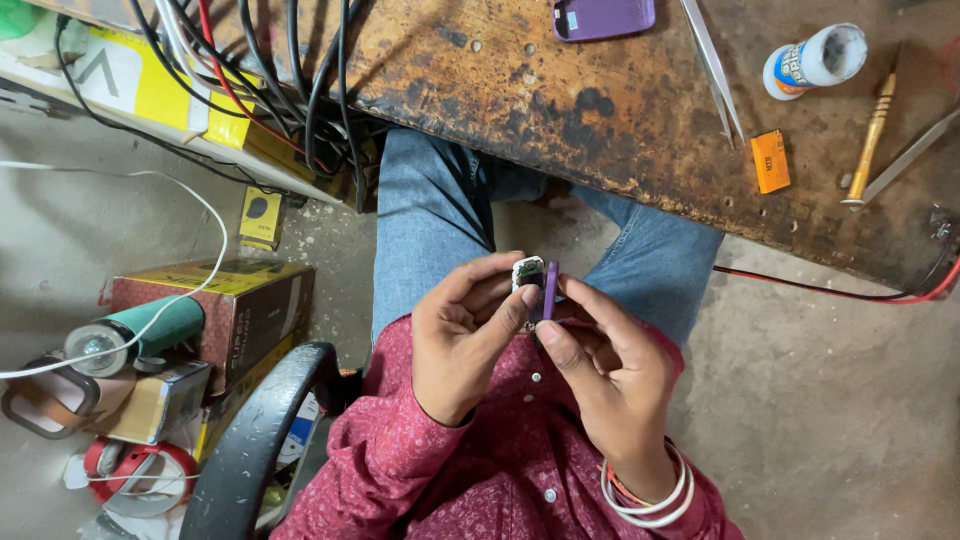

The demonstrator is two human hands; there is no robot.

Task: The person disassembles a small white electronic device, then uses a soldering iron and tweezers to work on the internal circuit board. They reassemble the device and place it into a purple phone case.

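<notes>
A: What is the surface looking like, and the room around it?

B: A worn wooden workbench [560,110], stained dark and rusty brown, is running across the far side, and a bare concrete floor [830,400] is showing underneath. The person is sitting at it in blue jeans [430,210] and a red patterned shirt [480,470], hands held over the lap.

A: And the hands?

B: The left hand [462,345] is pinching a small phone body [527,274] with its circuit board showing, fingers closed on it. The right hand [610,375] is closed on a thin purple cover [550,290], which is standing edge-on and touching the phone body's right side. Both are sitting near, between the knees, below the bench edge.

A: Count what is lying on the bench.

B: One purple phone shell [603,17] at the far edge, one pair of metal tweezers [715,70], one white tube [815,60] lying on its side, one small orange box [770,161], and one brass-handled tool [870,135] to the right. A bundle of black cables [300,80] with one red wire among them is hanging off the left end.

A: And on the floor?

B: One brown and yellow carton [235,310] on the left, one green torch [135,335] lying against it, one roll of red tape [140,470] nearer, and one black chair arm [250,440]. Two white bangles [650,495] are circling the right wrist
</notes>
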